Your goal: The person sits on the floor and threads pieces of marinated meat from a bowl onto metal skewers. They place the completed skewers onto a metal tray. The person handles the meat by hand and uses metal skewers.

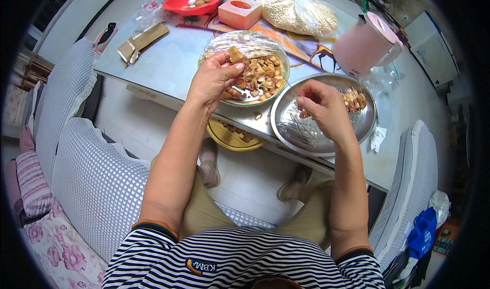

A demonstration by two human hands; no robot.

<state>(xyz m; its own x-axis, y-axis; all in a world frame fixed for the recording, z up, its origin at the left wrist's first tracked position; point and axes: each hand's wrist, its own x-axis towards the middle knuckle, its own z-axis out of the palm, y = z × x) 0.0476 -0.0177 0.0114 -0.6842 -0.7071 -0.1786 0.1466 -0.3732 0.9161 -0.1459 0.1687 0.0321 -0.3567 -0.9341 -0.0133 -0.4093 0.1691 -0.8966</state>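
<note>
My left hand [216,76] pinches a piece of marinated meat [236,54] between thumb and fingers, above a bowl [285,68] of diced meat [264,74]. Crumpled plastic film [239,42] covers the bowl's far half. My right hand [323,105] is over the round steel tray [277,132], its thumb and fingertips closed on a thin metal skewer, of which a short length [287,83] shows towards the bowl. Loose metal skewers [300,130] lie in the tray's near left part. Threaded meat skewers [354,99] rest at its right side, partly hidden by my right hand.
Behind the bowl stand a red basin [180,1] with eggs or nuts, a pink tissue box [240,15] and a bag of puffed snacks [298,13]. A pink electric kettle [365,46] is beyond the tray. Below the table edge sits a yellow basin [229,139].
</note>
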